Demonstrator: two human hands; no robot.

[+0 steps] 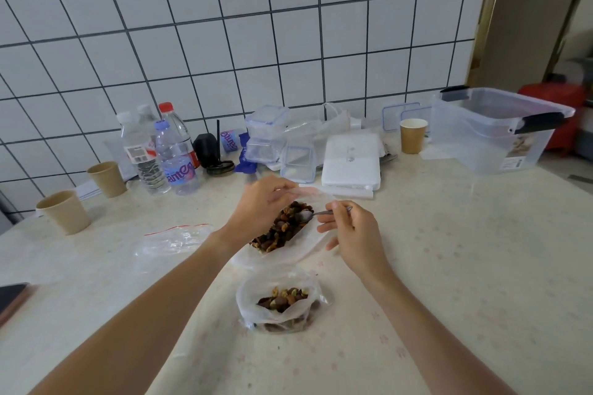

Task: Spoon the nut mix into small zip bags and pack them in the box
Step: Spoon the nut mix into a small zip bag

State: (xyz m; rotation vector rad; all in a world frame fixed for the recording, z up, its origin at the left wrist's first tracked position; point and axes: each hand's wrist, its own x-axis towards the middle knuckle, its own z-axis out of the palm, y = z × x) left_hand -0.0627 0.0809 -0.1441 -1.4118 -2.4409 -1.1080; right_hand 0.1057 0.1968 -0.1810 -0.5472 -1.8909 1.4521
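Although some nut mix is already seen in the zip bag held between the hands, the task is judged to be in its early or middle part. No filled bag can be seen inside the box, which stands well apart, far beyond and to the right of the right grip. A second bag with nuts lies on the bench, open at the top, just below both grips; whether it is the supply or a filled portion cannot be told. An empty bag with a red strip lies to the left of the left grip, so more filling is probably left, then sealing and packing.

The mouth of the bag is pinched and held up by the left hand. The spoon is pinched at its handle by the right hand, and its bowl rests on the nuts just inside the bag mouth, between the two grips.

The mix is seen as dark and brown pieces with some pale and green ones, piled loosely in thin clear plastic.
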